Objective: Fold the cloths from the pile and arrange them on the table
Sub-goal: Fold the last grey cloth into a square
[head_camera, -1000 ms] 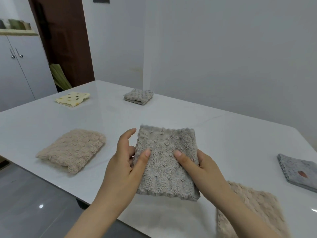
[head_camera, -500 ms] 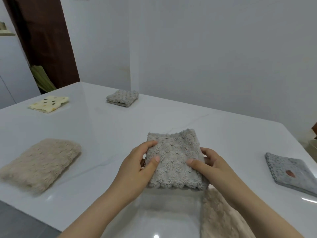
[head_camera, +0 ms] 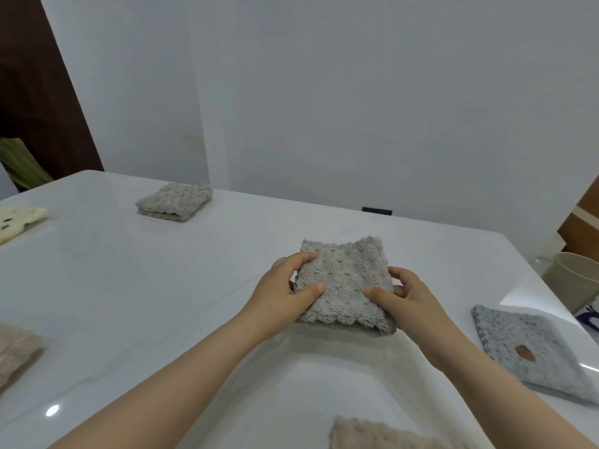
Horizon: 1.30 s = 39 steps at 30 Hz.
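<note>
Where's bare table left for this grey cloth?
Widest bare stretch: left of the hands, between the far folded cloth, the yellow cloth and the beige cloth. Also bare behind the held cloth. Tighter on the right by the speckled cloth.

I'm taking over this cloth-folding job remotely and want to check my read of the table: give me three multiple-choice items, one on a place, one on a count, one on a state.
1. Where is the grey cloth with the reddish-brown mark?
A. By the table's right edge
B. At the far left corner
C. Under the hands

2. How many hands hold the folded grey cloth?
A. None
B. One
C. Two

3. What state is the far grey cloth in?
A. Spread out flat
B. Folded, lying on the table
C. Hanging off the edge

Answers: 1 A, it lies at the right rim. 2 C, the left hand and right hand grip opposite sides. 3 B, stacked layers show at its near edge.
</note>
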{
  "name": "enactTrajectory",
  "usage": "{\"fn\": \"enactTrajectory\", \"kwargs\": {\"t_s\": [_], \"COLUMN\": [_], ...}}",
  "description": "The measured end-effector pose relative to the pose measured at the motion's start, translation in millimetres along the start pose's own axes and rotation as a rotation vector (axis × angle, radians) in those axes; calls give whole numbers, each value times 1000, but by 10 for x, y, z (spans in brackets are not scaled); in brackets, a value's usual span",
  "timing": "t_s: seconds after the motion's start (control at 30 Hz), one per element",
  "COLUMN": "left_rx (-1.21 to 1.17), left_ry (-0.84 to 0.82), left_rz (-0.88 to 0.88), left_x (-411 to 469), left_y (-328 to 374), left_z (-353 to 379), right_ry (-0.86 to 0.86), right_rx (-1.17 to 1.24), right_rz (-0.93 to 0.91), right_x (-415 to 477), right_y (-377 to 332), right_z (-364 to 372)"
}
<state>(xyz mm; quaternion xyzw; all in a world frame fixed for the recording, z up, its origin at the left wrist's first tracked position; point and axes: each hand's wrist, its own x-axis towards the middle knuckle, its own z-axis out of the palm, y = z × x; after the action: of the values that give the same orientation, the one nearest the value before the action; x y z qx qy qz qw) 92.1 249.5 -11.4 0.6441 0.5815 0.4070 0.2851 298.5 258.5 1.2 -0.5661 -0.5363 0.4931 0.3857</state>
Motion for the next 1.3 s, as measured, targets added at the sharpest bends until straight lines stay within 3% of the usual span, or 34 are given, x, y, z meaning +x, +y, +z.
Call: {"fn": "enactTrajectory", "kwargs": {"t_s": [0.33, 0.73, 1.3], "left_rx": [-44, 87, 0], "left_ry": [48, 14, 114], "left_rz": [-14, -23, -64], "left_x": [1034, 1898, 1540], "left_y": [-68, -328, -339], "left_z": [499, 771, 664], "right_ry": [156, 271, 274], "right_rx": [15, -40, -63], "right_rz": [-24, 12, -26], "right_x": [939, 1791, 1528], "right_y": [66, 172, 243], "right_z": [-257, -297, -244]}}
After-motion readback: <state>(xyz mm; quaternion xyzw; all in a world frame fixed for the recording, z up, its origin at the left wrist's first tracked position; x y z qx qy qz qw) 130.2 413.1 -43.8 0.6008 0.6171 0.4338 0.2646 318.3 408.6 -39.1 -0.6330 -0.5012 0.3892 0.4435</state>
